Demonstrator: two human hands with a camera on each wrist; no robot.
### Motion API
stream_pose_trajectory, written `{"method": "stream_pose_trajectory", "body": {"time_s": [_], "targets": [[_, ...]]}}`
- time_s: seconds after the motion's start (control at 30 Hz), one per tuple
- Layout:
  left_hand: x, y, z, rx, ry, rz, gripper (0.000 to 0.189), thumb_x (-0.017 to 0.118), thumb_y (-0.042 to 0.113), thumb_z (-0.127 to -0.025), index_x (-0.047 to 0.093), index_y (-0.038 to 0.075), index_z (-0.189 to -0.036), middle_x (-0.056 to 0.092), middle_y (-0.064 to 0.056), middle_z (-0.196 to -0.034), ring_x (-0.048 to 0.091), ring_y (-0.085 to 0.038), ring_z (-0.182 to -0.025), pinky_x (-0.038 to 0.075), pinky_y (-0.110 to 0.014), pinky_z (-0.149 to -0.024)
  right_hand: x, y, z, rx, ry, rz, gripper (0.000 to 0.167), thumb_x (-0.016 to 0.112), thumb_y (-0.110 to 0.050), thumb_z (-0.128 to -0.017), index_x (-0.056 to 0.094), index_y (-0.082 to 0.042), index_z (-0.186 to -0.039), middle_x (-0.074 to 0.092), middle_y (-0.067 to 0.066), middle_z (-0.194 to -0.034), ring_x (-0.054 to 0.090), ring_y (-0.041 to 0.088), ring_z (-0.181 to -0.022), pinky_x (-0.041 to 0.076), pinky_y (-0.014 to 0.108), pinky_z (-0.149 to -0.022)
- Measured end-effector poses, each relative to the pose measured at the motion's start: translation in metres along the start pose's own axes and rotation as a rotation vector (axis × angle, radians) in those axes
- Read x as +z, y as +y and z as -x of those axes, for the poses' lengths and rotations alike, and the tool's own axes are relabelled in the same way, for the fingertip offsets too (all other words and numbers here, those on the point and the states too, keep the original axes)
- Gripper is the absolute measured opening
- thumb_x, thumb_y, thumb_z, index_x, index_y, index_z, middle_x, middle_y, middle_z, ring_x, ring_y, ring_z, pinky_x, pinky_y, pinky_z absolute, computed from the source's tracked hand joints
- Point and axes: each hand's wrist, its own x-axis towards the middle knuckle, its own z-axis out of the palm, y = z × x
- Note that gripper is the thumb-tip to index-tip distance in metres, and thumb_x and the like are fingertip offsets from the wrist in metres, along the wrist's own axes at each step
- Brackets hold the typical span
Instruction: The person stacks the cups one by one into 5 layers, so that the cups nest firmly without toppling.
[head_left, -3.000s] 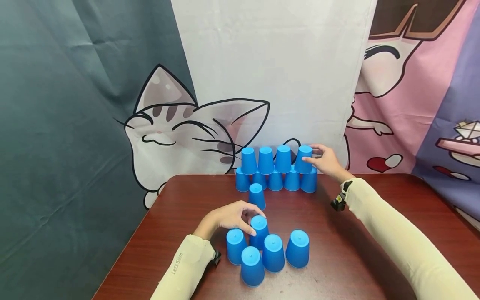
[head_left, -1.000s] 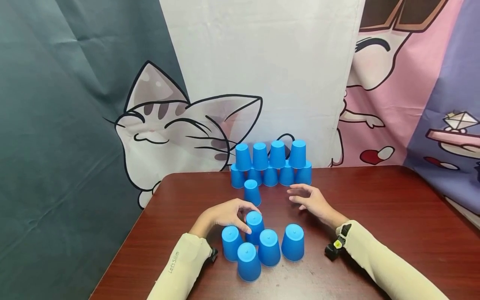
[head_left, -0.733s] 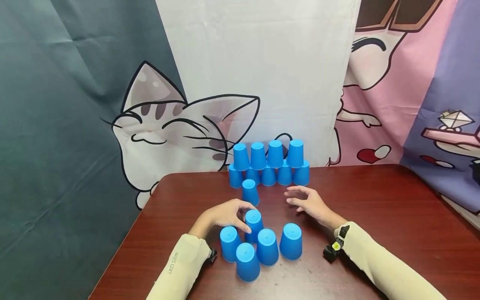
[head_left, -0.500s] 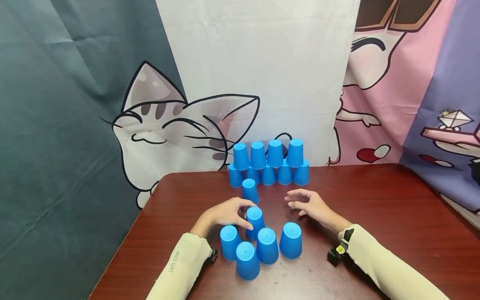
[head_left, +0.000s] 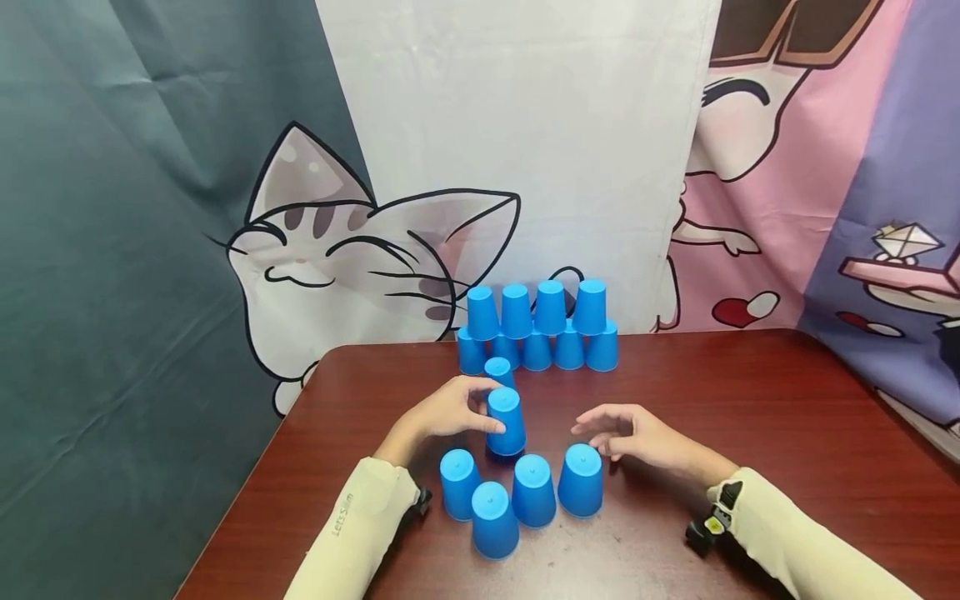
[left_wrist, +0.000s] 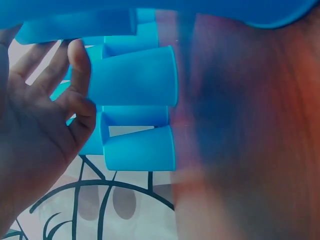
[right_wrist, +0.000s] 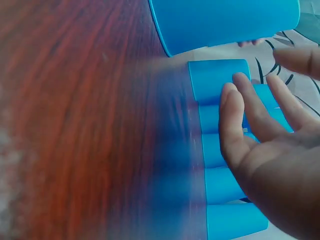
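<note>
In the head view my left hand pinches an upside-down blue cup between thumb and fingers, and a dark shadow shows under its rim. Just behind it stands a single blue cup, partly covered by the held one. My right hand hovers with loosely bent fingers and holds nothing. Nearest to it is the rightmost front cup. Three more cups stand upside down to its left, among them the middle one. In the right wrist view the fingers overlap the back cups without gripping any.
At the table's back edge, several cups form a bottom row, and a second row rests across its gaps. The brown table ends at a cartoon-printed cloth.
My right hand let go of the top row's right cup and drew back toward me, lately sliding right. My left hand moved its cup away from the front group, toward the back.
</note>
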Motion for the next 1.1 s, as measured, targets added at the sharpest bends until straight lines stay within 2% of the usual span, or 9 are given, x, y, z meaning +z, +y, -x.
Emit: {"method": "stream_pose_trajectory", "body": {"time_s": [0.07, 0.17, 0.3, 0.43, 0.5, 0.6, 0.87, 1.0, 1.1], "targets": [[-0.002, 0.001, -0.002, 0.017, 0.039, -0.003, 0.044, 0.081, 0.028, -0.084, 0.065, 0.016, -0.124, 0.062, -0.001, -0.08, 0.058, -0.018, -0.074, 0.053, -0.031, -0.064, 0.0, -0.002, 0.003, -0.019, -0.062, -0.041, 0.046, 0.058, 0.0, -0.095, 0.043, 0.014, -0.136, 0.051, 0.036, -0.135, 0.065, 0.032, -0.111, 0.059, 0.042, -0.08], [-0.006, 0.002, -0.005, 0.032, 0.104, -0.016, 0.049, 0.08, 0.03, -0.084, 0.063, 0.014, -0.127, 0.062, 0.0, -0.085, 0.057, -0.018, -0.08, 0.054, -0.032, -0.066, 0.002, -0.003, 0.006, -0.012, -0.12, -0.064, 0.052, 0.063, -0.005, -0.093, 0.043, 0.013, -0.138, 0.05, 0.034, -0.137, 0.063, 0.029, -0.115, 0.056, 0.041, -0.088], [-0.01, 0.005, -0.009, 0.035, 0.182, -0.011, 0.055, 0.079, 0.03, -0.086, 0.06, 0.012, -0.134, 0.061, -0.003, -0.089, 0.055, -0.023, -0.085, 0.053, -0.034, -0.069, 0.005, -0.004, 0.007, 0.004, -0.153, -0.058, 0.059, 0.069, -0.009, -0.09, 0.044, 0.01, -0.138, 0.054, 0.026, -0.137, 0.063, 0.026, -0.115, 0.058, 0.04, -0.081], [-0.014, 0.009, -0.013, 0.006, 0.249, 0.012, 0.054, 0.078, 0.029, -0.086, 0.06, 0.011, -0.133, 0.059, -0.005, -0.09, 0.055, -0.028, -0.087, 0.052, -0.035, -0.07, 0.009, -0.005, 0.008, 0.016, -0.176, -0.045, 0.062, 0.073, -0.011, -0.088, 0.044, 0.01, -0.139, 0.057, 0.022, -0.135, 0.066, 0.022, -0.098, 0.059, 0.038, -0.07], [-0.017, 0.011, -0.016, -0.004, 0.288, 0.021, 0.054, 0.078, 0.03, -0.087, 0.06, 0.011, -0.133, 0.058, -0.005, -0.09, 0.054, -0.027, -0.088, 0.051, -0.034, -0.071, 0.011, -0.005, 0.008, 0.015, -0.184, -0.032, 0.062, 0.073, -0.012, -0.087, 0.045, 0.009, -0.138, 0.058, 0.02, -0.133, 0.065, 0.019, -0.084, 0.058, 0.036, -0.066], [-0.02, 0.014, -0.021, -0.012, 0.337, 0.036, 0.053, 0.076, 0.031, -0.088, 0.059, 0.011, -0.134, 0.058, -0.006, -0.092, 0.054, -0.024, -0.089, 0.05, -0.033, -0.072, 0.013, -0.004, 0.009, 0.009, -0.185, -0.016, 0.061, 0.074, -0.012, -0.087, 0.047, 0.008, -0.137, 0.06, 0.018, -0.131, 0.061, 0.015, -0.075, 0.057, 0.034, -0.063], [-0.036, 0.024, -0.035, -0.037, 0.469, 0.123, 0.051, 0.074, 0.028, -0.089, 0.058, 0.013, -0.135, 0.054, -0.009, -0.091, 0.052, -0.023, -0.089, 0.048, -0.037, -0.073, 0.016, -0.002, 0.007, 0.005, -0.198, 0.013, 0.049, 0.073, -0.011, -0.088, 0.055, -0.003, -0.133, 0.065, 0.013, -0.121, 0.06, 0.013, -0.077, 0.056, 0.031, -0.063], [-0.046, 0.028, -0.046, -0.027, 0.515, 0.135, 0.052, 0.074, 0.028, -0.09, 0.057, 0.01, -0.135, 0.056, -0.012, -0.098, 0.052, -0.023, -0.09, 0.046, -0.039, -0.079, 0.017, -0.002, 0.006, -0.015, -0.172, 0.071, 0.046, 0.075, -0.01, -0.087, 0.058, -0.005, -0.13, 0.067, 0.01, -0.118, 0.063, 0.017, -0.09, 0.056, 0.033, -0.072], [-0.052, 0.03, -0.054, -0.035, 0.554, 0.134, 0.051, 0.074, 0.028, -0.09, 0.058, 0.009, -0.134, 0.059, -0.013, -0.104, 0.051, -0.022, -0.089, 0.046, -0.038, -0.078, 0.019, -0.001, 0.006, -0.022, -0.154, 0.121, 0.045, 0.076, -0.013, -0.087, 0.059, -0.007, -0.129, 0.068, 0.008, -0.118, 0.064, 0.021, -0.101, 0.056, 0.037, -0.078]]}}
